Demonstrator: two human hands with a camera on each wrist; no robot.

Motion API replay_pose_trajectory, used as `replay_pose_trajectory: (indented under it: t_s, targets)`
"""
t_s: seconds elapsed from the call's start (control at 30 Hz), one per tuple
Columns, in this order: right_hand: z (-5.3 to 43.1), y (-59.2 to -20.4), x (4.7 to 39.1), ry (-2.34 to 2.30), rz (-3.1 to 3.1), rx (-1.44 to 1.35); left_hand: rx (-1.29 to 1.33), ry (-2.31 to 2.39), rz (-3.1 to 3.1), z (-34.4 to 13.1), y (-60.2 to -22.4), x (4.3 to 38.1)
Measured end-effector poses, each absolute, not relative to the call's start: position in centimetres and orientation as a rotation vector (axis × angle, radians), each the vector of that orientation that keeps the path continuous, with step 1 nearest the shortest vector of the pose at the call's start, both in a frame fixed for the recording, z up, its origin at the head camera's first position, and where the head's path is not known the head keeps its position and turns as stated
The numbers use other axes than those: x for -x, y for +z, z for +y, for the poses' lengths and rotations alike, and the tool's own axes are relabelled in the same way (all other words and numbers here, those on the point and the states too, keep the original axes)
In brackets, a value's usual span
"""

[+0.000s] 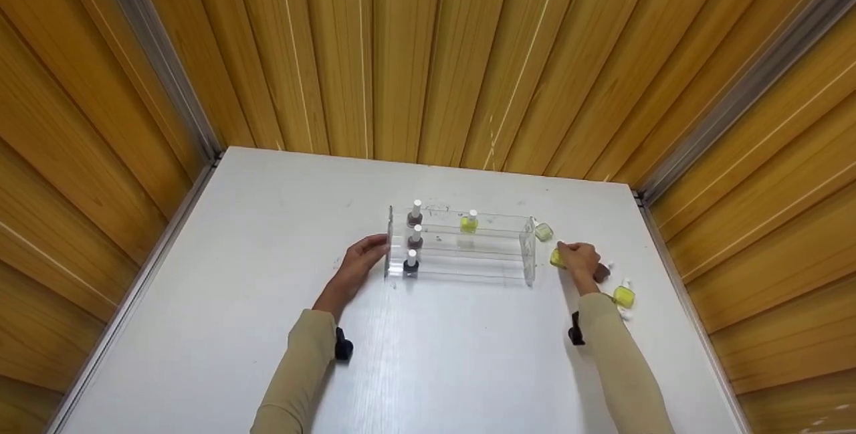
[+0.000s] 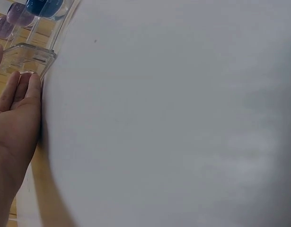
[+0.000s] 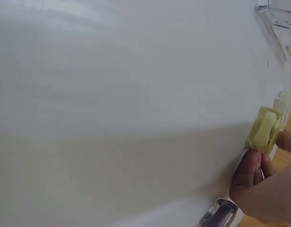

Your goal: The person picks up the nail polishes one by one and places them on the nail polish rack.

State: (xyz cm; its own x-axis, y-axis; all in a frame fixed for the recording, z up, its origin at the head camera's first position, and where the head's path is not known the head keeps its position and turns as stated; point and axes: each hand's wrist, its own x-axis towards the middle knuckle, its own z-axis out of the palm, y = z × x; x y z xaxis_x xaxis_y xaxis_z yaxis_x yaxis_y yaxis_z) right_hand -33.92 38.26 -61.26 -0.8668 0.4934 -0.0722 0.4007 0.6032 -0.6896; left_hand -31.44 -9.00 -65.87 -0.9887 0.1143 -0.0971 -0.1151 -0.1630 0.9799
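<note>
A clear stepped acrylic rack stands mid-table. Nail polish bottles with white caps sit on it: a dark one on the front step, brownish ones on the two steps behind, and a yellow one on the back step. My left hand rests against the rack's left end panel, fingers nearly straight. To the right of the rack, my right hand pinches a yellow nail polish bottle between thumb and fingers.
A pale green bottle lies beside the rack's right end. Close to my right hand are a brown bottle and another yellow bottle, with a white cap partly showing by the sleeve. Wood-patterned walls enclose the white table.
</note>
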Motion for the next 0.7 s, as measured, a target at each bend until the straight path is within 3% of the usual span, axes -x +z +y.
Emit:
replay_pose_trajectory:
  t_s: [0.7]
  targets:
    - [38.2, -60.8, 31.4, 1.133, -2.601, 0.767, 0.021, 2.32, 1.864, -9.1, -65.9, 31.5]
